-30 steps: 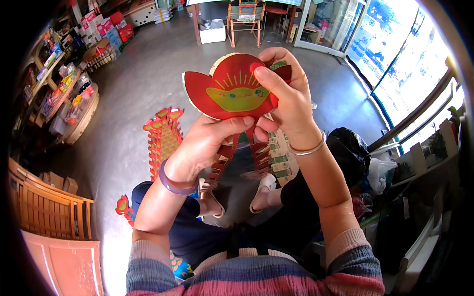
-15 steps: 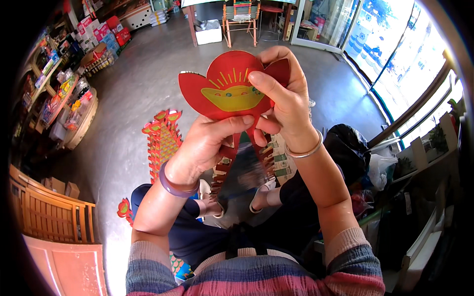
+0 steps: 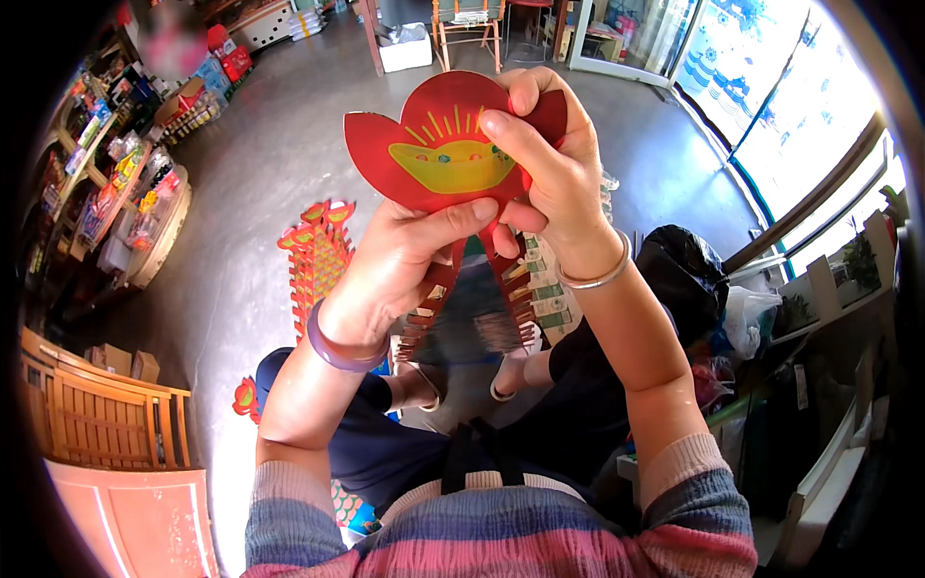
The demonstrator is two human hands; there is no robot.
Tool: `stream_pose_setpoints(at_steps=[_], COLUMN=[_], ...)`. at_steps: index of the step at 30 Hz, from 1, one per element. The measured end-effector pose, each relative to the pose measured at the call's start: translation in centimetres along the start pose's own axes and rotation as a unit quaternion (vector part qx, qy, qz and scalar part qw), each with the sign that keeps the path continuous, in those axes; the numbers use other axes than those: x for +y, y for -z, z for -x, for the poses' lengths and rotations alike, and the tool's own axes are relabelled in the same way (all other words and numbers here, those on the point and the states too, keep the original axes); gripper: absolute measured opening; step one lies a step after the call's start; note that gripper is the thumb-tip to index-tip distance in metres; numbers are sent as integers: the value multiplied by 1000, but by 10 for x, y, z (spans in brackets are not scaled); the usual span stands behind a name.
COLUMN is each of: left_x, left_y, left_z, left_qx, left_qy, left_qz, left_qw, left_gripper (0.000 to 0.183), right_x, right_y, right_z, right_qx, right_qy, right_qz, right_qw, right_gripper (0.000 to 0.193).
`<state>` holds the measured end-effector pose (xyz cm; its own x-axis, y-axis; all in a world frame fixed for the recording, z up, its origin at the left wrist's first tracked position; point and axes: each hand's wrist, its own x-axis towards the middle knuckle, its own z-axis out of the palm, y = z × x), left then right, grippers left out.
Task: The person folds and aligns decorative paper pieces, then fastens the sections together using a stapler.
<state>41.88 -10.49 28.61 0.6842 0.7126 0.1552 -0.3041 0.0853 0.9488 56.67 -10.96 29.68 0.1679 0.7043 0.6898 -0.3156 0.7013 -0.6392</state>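
Cutout (image 3: 434,178), red with a yellow bowl shape and rays, held up mid-scene in front of the person, well above the floor (image 3: 255,164). Three rounded lobes, printed face toward the camera.

Left hand (image 3: 395,246): clamped on the cutout's bottom edge, thumb flat on the front, fingers behind, mostly hidden. Right hand (image 3: 559,164): clamped on the right side, thumb on the printed face, fingers curled round the right lobe. Hands close together, right one farther and higher.

Red strips (image 3: 497,289) with notched edges hang below the cutout, spreading apart toward the shoes; lower ends blurred. Cream-and-green paper pieces (image 3: 561,294) just right of them.

Purple bangle (image 3: 332,347) on left wrist, silver bangle (image 3: 605,275) on right. Striped sweater (image 3: 491,535), dark trousers (image 3: 385,458).

Left floor: red-and-yellow paper piece (image 3: 318,260), toothed edges. Nearer, small red flower shape (image 3: 245,395), beside the left knee. Near left: wooden bench (image 3: 106,409). Far left: shelves (image 3: 159,226) of small packages.

Right: black bag (image 3: 679,275), white bag (image 3: 750,320) just beside it. Far: white box (image 3: 406,52), chair (image 3: 468,13), cut off by the frame. Far right: glass door (image 3: 631,43).
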Motion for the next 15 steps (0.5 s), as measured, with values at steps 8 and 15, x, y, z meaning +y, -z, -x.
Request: stream_pose_setpoints(at_steps=[8,15], left_x=[-5,3], left_y=[-6,20], left_z=[-3,-15], left_qx=[3,57], left_qy=[-53,-59], left_qz=[9,-98], left_qw=[999,992], left_gripper=[27,18], right_x=[5,-11], right_y=[8,82], right_z=[2,6], right_qx=[-3,-40], right_qy=[-9,-20], right_qz=[63,244], right_qw=[998,969], right_gripper=[16,30])
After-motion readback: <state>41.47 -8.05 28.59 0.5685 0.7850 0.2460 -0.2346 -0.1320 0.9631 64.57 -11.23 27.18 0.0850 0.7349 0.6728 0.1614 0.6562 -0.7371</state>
